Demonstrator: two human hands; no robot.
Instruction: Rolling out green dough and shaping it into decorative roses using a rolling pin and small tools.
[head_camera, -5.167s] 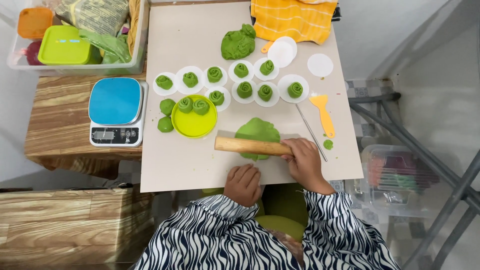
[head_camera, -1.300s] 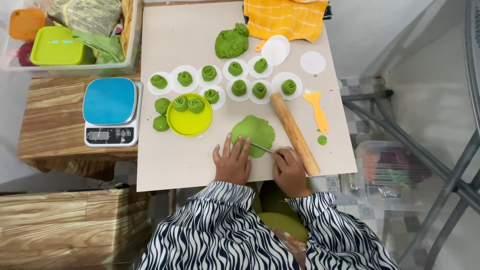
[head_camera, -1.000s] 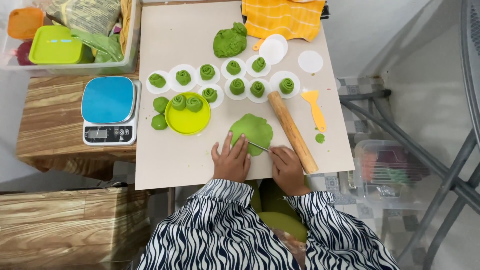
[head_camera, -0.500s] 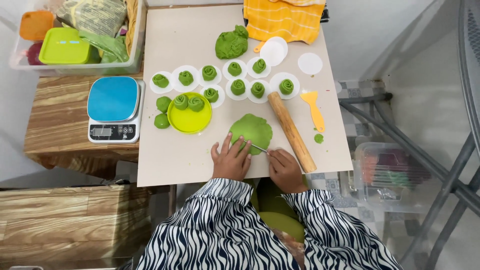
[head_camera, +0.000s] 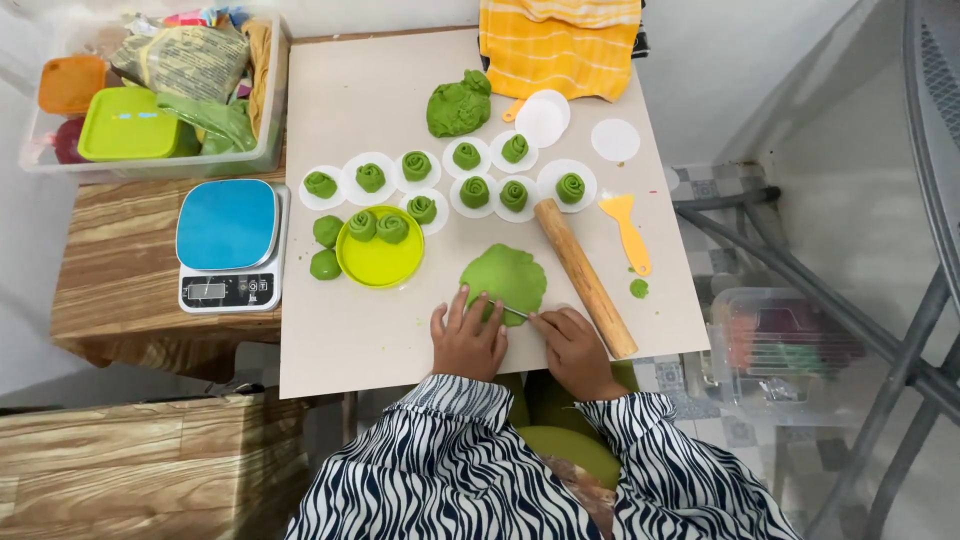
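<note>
L hand (head_camera: 468, 340) pins dough disc (head_camera: 504, 280); R hand (head_camera: 575, 345) tool (thin, unclear).

Green everywhere: flattened dough disc (head_camera: 506, 277), dough lump (head_camera: 459, 103) at 12 o'clock, little rosettes (head_camera: 474, 190) on white paper rounds (head_camera: 614, 140). Yellow-green plate (head_camera: 379, 265) at 9 o'clock. Tan wooden rolling pin (head_camera: 585, 277), orange-yellow scraper (head_camera: 629, 230) at 3 o'clock. Blue-topped white scale (head_camera: 229, 244). Yellow cloth with white stripes (head_camera: 558, 42). Black-and-white zebra-wave sleeves (head_camera: 450, 455). Beige board (head_camera: 360, 110), lime lid (head_camera: 128, 137) and orange lid (head_camera: 71, 84) at 10 o'clock.
</note>
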